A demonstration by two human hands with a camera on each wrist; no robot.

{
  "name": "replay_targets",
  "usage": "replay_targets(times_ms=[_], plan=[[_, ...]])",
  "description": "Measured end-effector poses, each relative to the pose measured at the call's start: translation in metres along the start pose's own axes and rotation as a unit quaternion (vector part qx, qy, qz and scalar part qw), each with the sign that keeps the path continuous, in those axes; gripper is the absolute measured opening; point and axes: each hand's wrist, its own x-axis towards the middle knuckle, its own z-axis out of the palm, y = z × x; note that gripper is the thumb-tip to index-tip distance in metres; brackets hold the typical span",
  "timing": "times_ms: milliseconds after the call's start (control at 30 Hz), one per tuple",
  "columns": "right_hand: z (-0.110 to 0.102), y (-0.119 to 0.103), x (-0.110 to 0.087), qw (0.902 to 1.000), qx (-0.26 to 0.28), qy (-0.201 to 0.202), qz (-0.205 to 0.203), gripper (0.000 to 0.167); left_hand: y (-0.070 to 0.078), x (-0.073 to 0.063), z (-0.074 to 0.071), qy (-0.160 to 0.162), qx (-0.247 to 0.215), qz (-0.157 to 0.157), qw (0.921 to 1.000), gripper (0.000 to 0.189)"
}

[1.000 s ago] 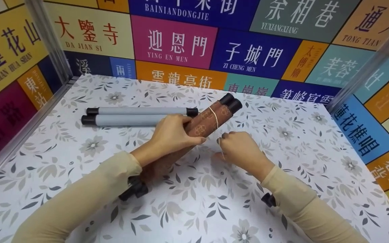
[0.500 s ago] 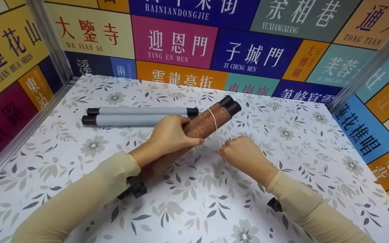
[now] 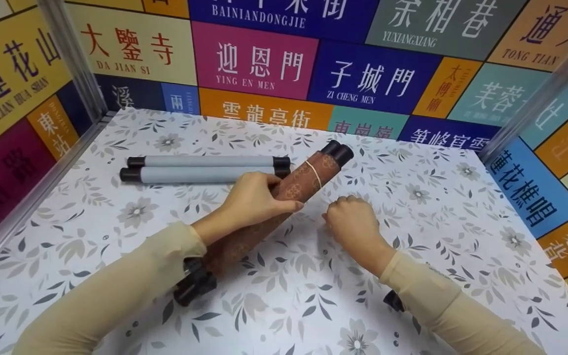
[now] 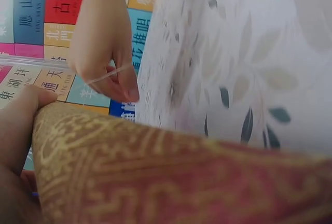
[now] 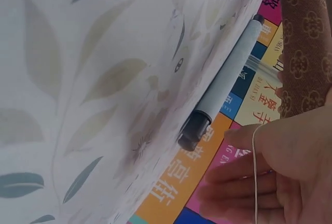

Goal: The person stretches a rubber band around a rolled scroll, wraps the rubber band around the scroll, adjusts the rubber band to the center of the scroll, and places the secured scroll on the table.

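Note:
My left hand (image 3: 252,199) grips a brown, flower-patterned hanging scroll (image 3: 291,185), rolled up and tilted, with two black roller ends (image 3: 345,154) at its upper right. A thin pale cord (image 3: 314,172) crosses the scroll near that end. To the right, and apart from the scroll, my right hand (image 3: 355,224) is held with curled fingers. The cord (image 5: 254,177) runs across the right hand's fingers in the right wrist view. It also passes between that hand's thumb and fingers in the left wrist view, where the scroll's brocade (image 4: 171,177) fills the foreground.
Two light grey rolled scrolls (image 3: 200,175) with black ends lie side by side behind the left hand. A white cloth with grey leaves and flowers (image 3: 412,197) covers the table. Panels with coloured lettering (image 3: 254,59) stand around its back and sides.
Half a second ago the cord ran straight from the scroll to the right hand; now that stretch is not visible in the head view. The right hand shifted slightly; the left kept its grip.

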Motion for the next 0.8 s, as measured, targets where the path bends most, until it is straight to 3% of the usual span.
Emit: replay_targets(times_ms=[233, 400, 500, 633, 800], plan=[[0.002, -0.006, 0.006, 0.9953, -0.056, 0.040, 0.068, 0.045, 0.002, -0.002, -0.001, -0.009, -0.029, -0.012, 0.9995, 0.049], [-0.001, -0.004, 0.015, 0.9921, -0.054, -0.011, 0.113, 0.074, 0.003, -0.002, -0.004, 0.009, -0.030, -0.017, 0.9994, 0.049], [0.000, 0.001, 0.021, 0.9907, -0.020, -0.006, 0.134, 0.087, 0.004, -0.001, -0.006, 0.024, -0.041, -0.019, 0.9987, 0.048], [0.010, 0.009, 0.025, 0.9870, 0.043, 0.091, 0.125, 0.095, 0.007, -0.002, -0.009, 0.034, -0.062, -0.027, 0.9972, 0.047], [0.023, 0.024, 0.028, 0.9680, 0.064, 0.231, 0.076, 0.092, 0.009, -0.004, -0.011, 0.014, -0.095, -0.029, 0.9950, 0.048]])
